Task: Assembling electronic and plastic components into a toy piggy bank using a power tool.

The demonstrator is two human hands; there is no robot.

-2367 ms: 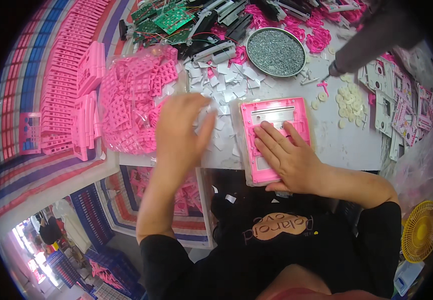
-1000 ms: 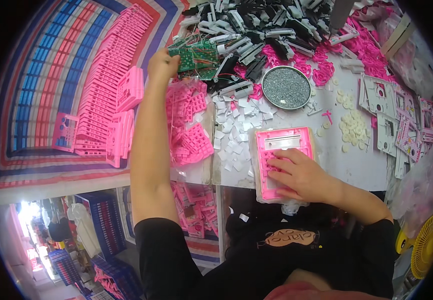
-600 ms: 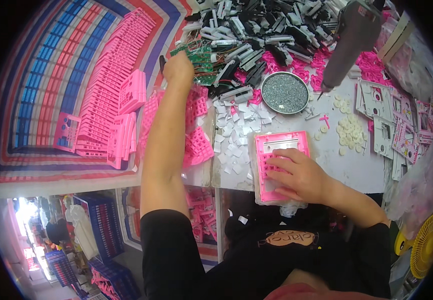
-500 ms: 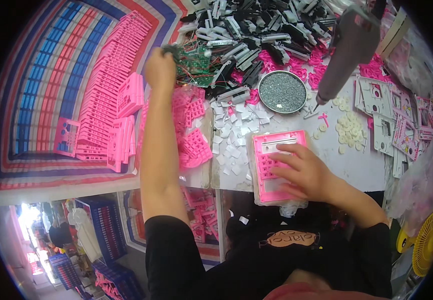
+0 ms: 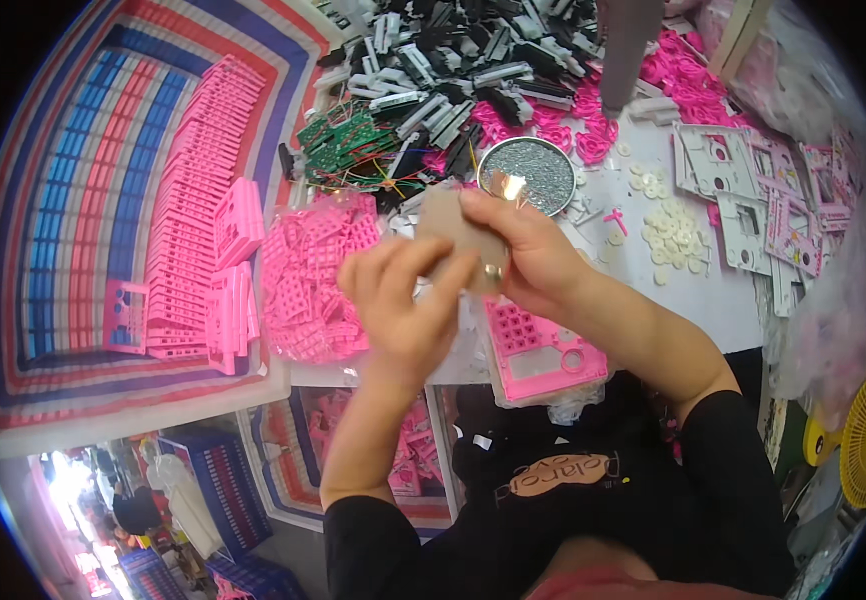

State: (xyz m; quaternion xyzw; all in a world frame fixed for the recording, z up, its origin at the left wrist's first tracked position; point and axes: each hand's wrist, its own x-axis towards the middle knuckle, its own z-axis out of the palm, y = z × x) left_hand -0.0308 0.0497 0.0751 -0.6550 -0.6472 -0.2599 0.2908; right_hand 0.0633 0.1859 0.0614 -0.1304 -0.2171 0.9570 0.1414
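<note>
A flat brown board [image 5: 445, 222] with shiny metal bits is raised above the worktable, tilted between my two hands. My right hand [image 5: 545, 255] grips its right side, thumb laid along the upper face. Against the board's left and lower side rest the bent fingers of my left hand [image 5: 398, 315]; its thumb is hard to make out. Below them, partly covered by my right forearm, a pink plastic casing [image 5: 553, 365] lies at the table's front edge, with a grid of square holes and a round opening. Just beyond my right hand stands a round tin of small grey screws [image 5: 548, 165].
Green circuit boards with wires [image 5: 348, 140] and black-and-white parts [image 5: 473, 70] are heaped behind. Pink grid pieces [image 5: 318, 270] fill a bag at left, beside a striped bin of pink casings [image 5: 193, 200]. Cream discs [image 5: 675, 235] and white panels [image 5: 718, 160] lie right; a grey power screwdriver [image 5: 628, 50] hangs above.
My left hand has come back from the circuit-board heap toward the middle. My right hand has left the pink casing and risen to grip the brown board. The view has shifted.
</note>
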